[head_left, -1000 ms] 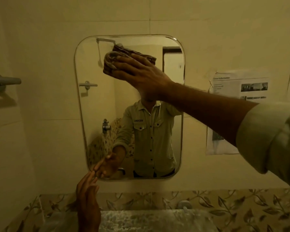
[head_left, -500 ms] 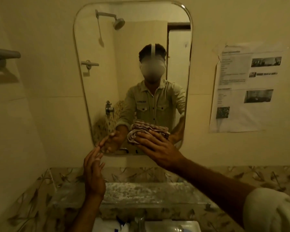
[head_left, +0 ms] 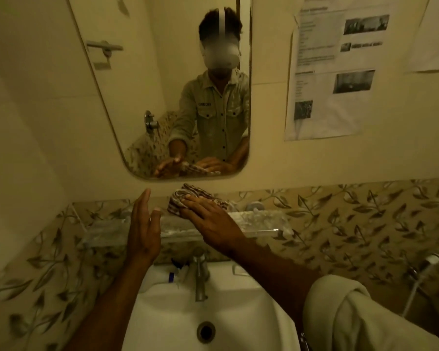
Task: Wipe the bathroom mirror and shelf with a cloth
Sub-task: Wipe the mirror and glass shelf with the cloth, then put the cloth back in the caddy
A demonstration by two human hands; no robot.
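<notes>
The sink is nearest, with the tap at 12 o'clock. Past it, the left hand is open and holds nothing. The right hand presses flat on the cloth on the clear shelf. Push slowly toward 3 o'clock, staying off the edge. The mirror is farthest.

A person's right hand presses a bunched striped cloth flat onto a clear shelf mounted just below a bathroom mirror, fingers spread over the fabric. The left hand hovers beside it, open and edge-on, holding nothing. A metal tap and white basin sit beneath; printed notices hang right of the mirror.
</notes>
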